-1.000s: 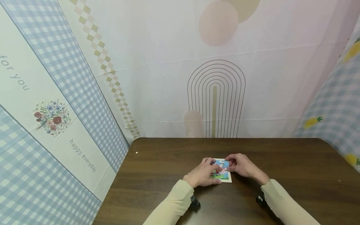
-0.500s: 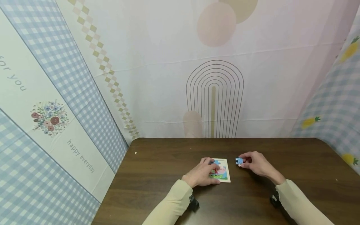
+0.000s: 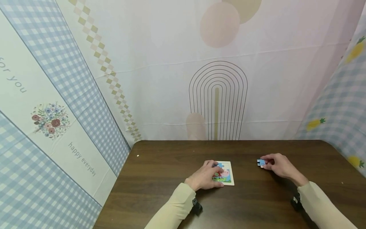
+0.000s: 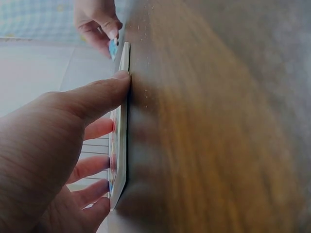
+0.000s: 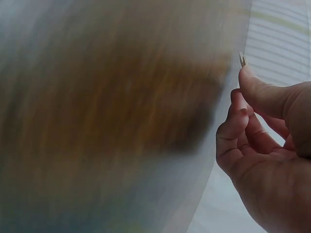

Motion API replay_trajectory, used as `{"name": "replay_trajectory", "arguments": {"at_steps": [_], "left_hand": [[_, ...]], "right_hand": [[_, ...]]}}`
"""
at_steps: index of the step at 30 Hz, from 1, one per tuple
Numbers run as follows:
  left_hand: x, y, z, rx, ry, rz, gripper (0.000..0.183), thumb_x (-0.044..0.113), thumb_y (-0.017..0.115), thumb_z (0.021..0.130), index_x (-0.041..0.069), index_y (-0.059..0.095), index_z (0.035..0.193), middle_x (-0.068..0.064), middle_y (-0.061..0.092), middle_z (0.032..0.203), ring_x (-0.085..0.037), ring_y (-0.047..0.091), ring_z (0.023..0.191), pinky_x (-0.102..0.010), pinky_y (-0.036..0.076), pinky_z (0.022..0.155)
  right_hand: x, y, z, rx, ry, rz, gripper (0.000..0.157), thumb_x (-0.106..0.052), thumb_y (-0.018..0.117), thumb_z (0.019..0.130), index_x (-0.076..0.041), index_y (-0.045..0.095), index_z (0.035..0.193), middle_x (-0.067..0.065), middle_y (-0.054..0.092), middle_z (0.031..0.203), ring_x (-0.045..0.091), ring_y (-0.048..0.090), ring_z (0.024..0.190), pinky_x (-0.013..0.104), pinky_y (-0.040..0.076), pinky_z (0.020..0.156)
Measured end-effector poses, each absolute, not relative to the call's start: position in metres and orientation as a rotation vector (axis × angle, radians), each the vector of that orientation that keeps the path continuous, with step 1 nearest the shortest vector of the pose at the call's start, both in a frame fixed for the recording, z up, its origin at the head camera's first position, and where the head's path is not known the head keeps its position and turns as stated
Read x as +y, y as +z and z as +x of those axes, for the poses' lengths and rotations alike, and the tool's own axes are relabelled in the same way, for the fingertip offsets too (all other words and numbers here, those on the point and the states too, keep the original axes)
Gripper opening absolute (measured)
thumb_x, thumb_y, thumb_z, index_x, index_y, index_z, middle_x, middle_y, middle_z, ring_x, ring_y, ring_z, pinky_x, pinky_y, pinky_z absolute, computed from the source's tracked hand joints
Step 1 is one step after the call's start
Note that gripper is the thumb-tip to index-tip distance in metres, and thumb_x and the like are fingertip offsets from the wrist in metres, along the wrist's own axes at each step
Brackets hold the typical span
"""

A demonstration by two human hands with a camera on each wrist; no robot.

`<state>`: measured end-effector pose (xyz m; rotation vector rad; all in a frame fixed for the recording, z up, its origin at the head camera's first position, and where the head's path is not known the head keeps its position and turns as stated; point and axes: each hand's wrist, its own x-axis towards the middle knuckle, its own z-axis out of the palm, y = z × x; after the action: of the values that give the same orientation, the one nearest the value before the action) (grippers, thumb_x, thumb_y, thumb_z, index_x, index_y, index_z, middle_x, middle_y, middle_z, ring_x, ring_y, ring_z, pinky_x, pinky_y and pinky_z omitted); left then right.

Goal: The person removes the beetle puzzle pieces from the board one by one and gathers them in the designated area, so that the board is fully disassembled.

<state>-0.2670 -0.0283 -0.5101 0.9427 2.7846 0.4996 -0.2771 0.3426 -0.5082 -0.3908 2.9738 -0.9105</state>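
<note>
A small square jigsaw puzzle (image 3: pixel 227 180) with a white frame and a bright cartoon picture lies flat on the table. Over its left part rests my left hand (image 3: pixel 204 176), fingers spread on the picture and thumb along the near edge. In the left wrist view the thumb (image 4: pixel 104 94) lies against the frame's side. A pale gap shows in the puzzle's upper right corner. Off to the right, my right hand (image 3: pixel 281 165) pinches a blue puzzle piece (image 3: pixel 260 163) between thumb and fingers, above the tabletop. The right wrist view shows only the piece's thin edge (image 5: pixel 243 59) beyond the thumb.
The dark wooden table (image 3: pixel 166 162) ends at a patterned cloth backdrop (image 3: pixel 166 95). Checked cloth hangs at both sides. A tiny white speck (image 3: pixel 138 155) lies near the table's far left corner.
My right hand has taken the blue piece from the puzzle's upper right corner and carried it to the right. The left hand has stayed on the puzzle.
</note>
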Motion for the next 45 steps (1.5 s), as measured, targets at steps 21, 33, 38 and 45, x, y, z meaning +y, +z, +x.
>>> {"name": "replay_trajectory", "arguments": {"at_steps": [21, 33, 38, 45], "left_hand": [[-0.029, -0.512, -0.268, 2.785, 0.496, 0.931, 0.060, 0.049, 0.084, 0.095, 0.022, 0.067, 0.145, -0.001, 0.052, 0.163, -0.024, 0.042, 0.154, -0.035, 0.048, 0.122], [-0.030, -0.510, -0.268, 2.809, 0.467, 0.955, 0.070, 0.050, 0.085, 0.094, 0.015, 0.060, 0.149, -0.003, 0.056, 0.160, -0.023, 0.047, 0.151, -0.034, 0.046, 0.124], [-0.031, -0.511, -0.269, 2.809, 0.476, 0.961, 0.068, 0.049, 0.082, 0.096, 0.014, 0.060, 0.150, -0.003, 0.057, 0.159, -0.023, 0.048, 0.151, -0.034, 0.046, 0.124], [-0.030, -0.514, -0.271, 2.848, 0.446, 0.977, 0.059, 0.041, 0.078, 0.101, 0.012, 0.061, 0.150, -0.004, 0.060, 0.156, -0.024, 0.051, 0.147, -0.033, 0.047, 0.123]], "right_hand": [[0.370, -0.512, -0.280, 2.976, -0.868, -0.345, 0.034, -0.002, 0.074, 0.099, 0.010, 0.071, 0.130, 0.016, 0.070, 0.103, 0.015, 0.054, 0.082, 0.025, 0.044, 0.069], [0.373, -0.515, -0.280, 2.966, -0.889, -0.314, 0.035, -0.001, 0.074, 0.097, 0.010, 0.070, 0.131, 0.014, 0.068, 0.102, 0.015, 0.054, 0.083, 0.024, 0.044, 0.070], [0.365, -0.511, -0.276, 3.000, -0.884, -0.285, 0.037, -0.004, 0.073, 0.098, 0.010, 0.069, 0.132, 0.013, 0.069, 0.101, 0.014, 0.054, 0.082, 0.025, 0.044, 0.070], [0.327, -0.500, -0.266, 3.057, -0.921, -0.337, 0.028, -0.009, 0.076, 0.100, 0.006, 0.075, 0.123, 0.003, 0.067, 0.093, 0.004, 0.050, 0.077, 0.025, 0.043, 0.070]]}}
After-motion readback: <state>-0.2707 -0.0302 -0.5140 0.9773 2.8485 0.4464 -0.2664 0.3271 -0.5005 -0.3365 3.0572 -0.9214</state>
